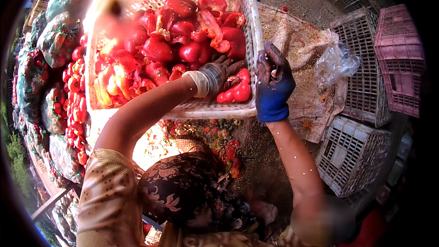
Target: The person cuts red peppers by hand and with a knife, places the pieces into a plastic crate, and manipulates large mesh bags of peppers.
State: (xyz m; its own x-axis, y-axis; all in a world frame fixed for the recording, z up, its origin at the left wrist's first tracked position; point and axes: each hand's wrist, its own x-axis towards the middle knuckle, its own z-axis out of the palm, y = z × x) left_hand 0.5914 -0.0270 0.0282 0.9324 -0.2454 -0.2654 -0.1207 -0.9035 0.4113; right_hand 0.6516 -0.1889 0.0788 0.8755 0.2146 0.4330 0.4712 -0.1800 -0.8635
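Above dark, flower-printed cloth (pixel 176 180) on the person's lap, the gloved hands stand apart. The left hand (pixel 215 77), in stained grey fabric, reaches among glossy, curved red peppers (pixel 157 49), its grip impossible to tell; the right hand (pixel 275 84), in smudged blue, sits loosely curled, fingers parted, beside the rim. The peppers fill a white plastic lattice crate (pixel 250 23). Beyond lie crumpled clear plastic (pixel 337 64) and a ridged pink crate (pixel 398 59).

The left hand (pixel 218 74) wears a stained grey glove with a cream cuff (pixel 200 83); the right hand (pixel 275 81), a blue knit glove darkened over the fingers (pixel 278 56). The beige, dotted sleeve (pixel 109 192) ends in a herringbone-patterned band (pixel 120 159). Dark trousers (pixel 180 187) carry a brownish-pink floral print.
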